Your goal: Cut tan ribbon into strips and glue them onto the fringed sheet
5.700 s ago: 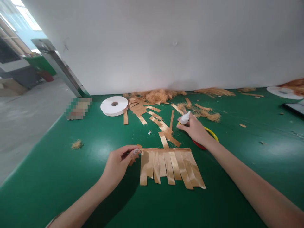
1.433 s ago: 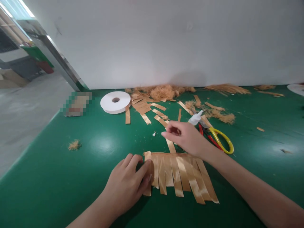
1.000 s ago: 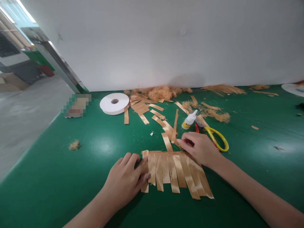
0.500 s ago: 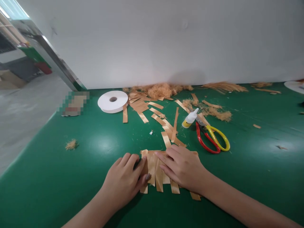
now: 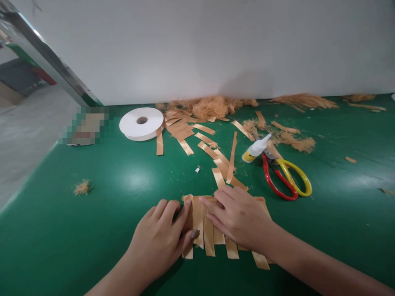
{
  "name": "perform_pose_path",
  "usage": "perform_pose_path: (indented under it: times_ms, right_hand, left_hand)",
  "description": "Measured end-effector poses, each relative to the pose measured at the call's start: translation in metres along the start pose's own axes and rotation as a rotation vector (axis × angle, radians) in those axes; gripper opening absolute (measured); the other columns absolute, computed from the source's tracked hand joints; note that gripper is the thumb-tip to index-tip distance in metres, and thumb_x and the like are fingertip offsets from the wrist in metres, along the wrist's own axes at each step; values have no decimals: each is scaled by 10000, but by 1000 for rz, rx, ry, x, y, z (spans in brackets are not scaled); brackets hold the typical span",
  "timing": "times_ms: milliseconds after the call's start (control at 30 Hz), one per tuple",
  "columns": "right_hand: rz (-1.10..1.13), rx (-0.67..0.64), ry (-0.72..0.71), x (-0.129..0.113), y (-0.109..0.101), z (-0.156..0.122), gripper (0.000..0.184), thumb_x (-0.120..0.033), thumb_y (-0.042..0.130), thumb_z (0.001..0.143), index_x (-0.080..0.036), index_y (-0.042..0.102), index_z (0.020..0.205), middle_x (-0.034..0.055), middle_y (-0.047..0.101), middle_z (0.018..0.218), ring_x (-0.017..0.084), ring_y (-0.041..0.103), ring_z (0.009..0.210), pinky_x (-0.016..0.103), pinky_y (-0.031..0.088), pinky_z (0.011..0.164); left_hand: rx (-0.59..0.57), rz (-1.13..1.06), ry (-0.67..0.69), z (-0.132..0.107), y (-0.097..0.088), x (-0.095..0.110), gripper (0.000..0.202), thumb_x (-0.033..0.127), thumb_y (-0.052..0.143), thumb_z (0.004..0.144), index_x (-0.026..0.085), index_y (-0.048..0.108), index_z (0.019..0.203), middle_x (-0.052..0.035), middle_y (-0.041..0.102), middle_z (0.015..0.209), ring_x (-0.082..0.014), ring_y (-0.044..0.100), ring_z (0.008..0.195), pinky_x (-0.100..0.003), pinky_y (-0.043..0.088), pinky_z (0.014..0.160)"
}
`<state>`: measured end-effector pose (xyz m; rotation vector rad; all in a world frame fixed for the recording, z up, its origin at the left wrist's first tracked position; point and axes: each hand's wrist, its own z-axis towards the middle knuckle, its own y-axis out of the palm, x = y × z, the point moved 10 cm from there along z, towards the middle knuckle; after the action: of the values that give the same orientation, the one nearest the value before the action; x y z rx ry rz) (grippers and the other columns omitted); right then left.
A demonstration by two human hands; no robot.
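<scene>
A row of gold ribbon strips (image 5: 209, 238) lies side by side on the table, joined along a band at the top edge. My left hand (image 5: 159, 236) rests at the row's left end. Its index fingertip presses the top of the leftmost strip, while the thumb, with a dark spot at its tip, lies apart lower down. Over the right part lies my right hand (image 5: 237, 213), index finger stretched along the top band and other fingers resting on the strips. It hides several strips. Neither hand grips anything.
Loose ribbon pieces (image 5: 224, 166) and frayed fibre (image 5: 212, 107) lie beyond the hands. A white tape roll (image 5: 132, 119) is at the back left. Right of centre, a glue bottle (image 5: 251, 152) touches scissors (image 5: 296, 181) with red and yellow handles. A white wall (image 5: 185, 49) borders the green table (image 5: 92, 230).
The camera view has shifted slightly and come a little closer. Both hands keep nearly the same position on the ribbon strips.
</scene>
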<state>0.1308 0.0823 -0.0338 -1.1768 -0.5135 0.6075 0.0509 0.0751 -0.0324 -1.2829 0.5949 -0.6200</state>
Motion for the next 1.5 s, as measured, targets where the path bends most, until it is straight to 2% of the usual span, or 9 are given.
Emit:
perform_pose_path:
  times_ms: [333, 867, 1100, 1500]
  right_hand:
    - [-25, 1, -23, -4, 1, -1, 320, -268, 425, 910, -143, 603, 1145, 82, 602, 788, 192, 502, 765, 318, 307, 597]
    - [-20, 30, -21, -4, -1, 0, 287, -248, 449, 897, -127, 625, 1089, 69, 587, 746, 178, 491, 712, 322, 273, 588]
    - [-7, -8, -27, -3, 7, -3, 318, -239, 451, 893, -136, 590, 1160, 59, 573, 757, 177, 474, 718, 317, 277, 592]
    - [6, 9, -28, -2, 5, -3, 300, -245, 447, 899, -131, 608, 1125, 45, 556, 718, 163, 467, 686, 307, 263, 579]
  left_hand:
    - [16, -13, 3, 2, -1, 1, 367, 344, 447, 882, 95, 547, 1133, -81, 526, 852, -203, 490, 735, -317, 438, 573]
    - [22, 17, 19, 0, 0, 3, 359, 343, 458, 878, 99, 572, 1115, -85, 538, 851, -201, 496, 736, -319, 445, 577]
    - [56, 80, 32, 0, -6, 6, 339, 306, 453, 880, 89, 603, 1093, -127, 592, 1054, -230, 527, 814, -330, 442, 580]
    - [126, 134, 52, -3, -12, 13, 289, 266, 441, 896, 112, 631, 1050, -118, 637, 1059, -219, 547, 797, -318, 423, 571]
